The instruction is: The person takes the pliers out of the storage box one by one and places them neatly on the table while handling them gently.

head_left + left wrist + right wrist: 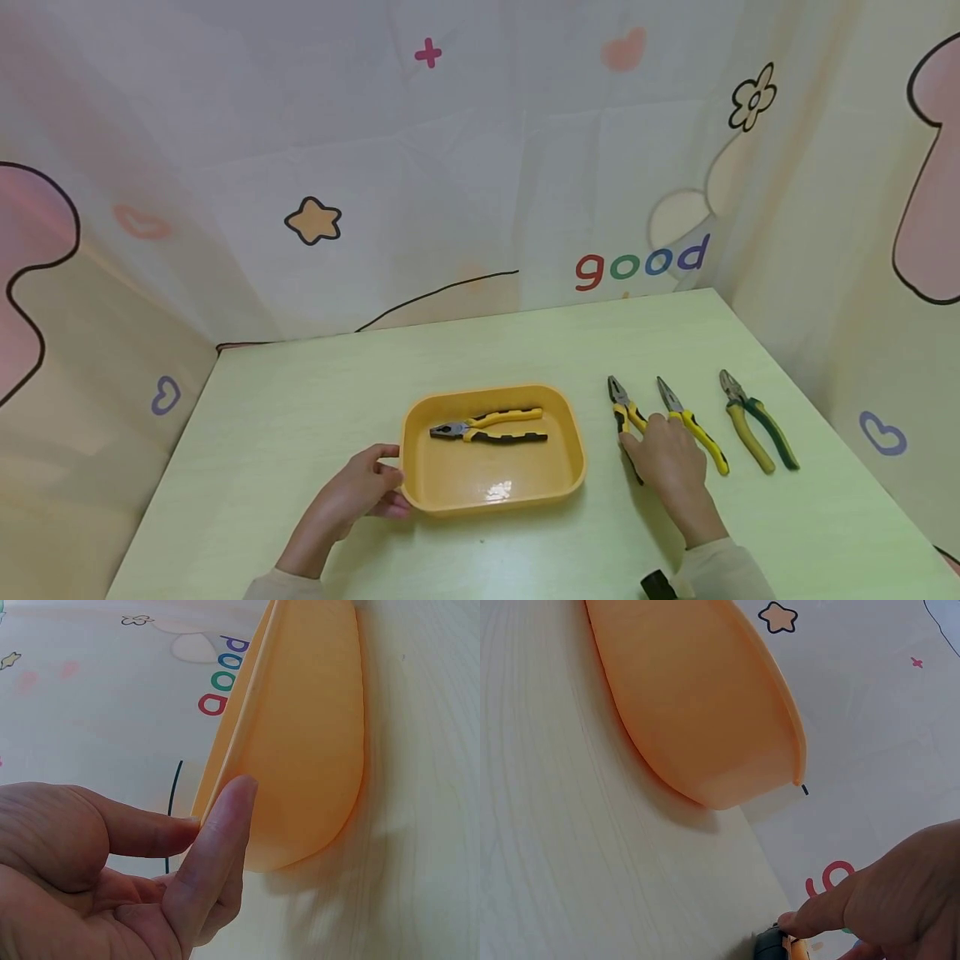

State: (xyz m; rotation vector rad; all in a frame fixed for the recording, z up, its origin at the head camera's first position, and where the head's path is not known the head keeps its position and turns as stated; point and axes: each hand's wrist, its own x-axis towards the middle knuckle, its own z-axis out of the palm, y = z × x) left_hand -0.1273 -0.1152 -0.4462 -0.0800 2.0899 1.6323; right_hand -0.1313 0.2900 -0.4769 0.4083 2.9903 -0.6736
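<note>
A yellow tray (480, 487) stands on the table, and my left hand (348, 496) pinches its left rim between thumb and fingers, as the left wrist view shows closely. Inside the tray lie yellow-and-black combination pliers (469, 428), jaws pointing left. To the right of the tray, my right hand (670, 462) grips the handles of second yellow-and-black pliers (618, 400), whose jaws point away from me. The hand hides part of those handles. In the right wrist view, the thumb presses on a dark handle end (769, 943) at the bottom edge.
Just right of the right hand lie yellow long-nose pliers (703, 440). Further right are green-handled pliers (738, 412) with spread handles. The pale table (300, 400) meets a printed curtain (465, 192) at its back and sides.
</note>
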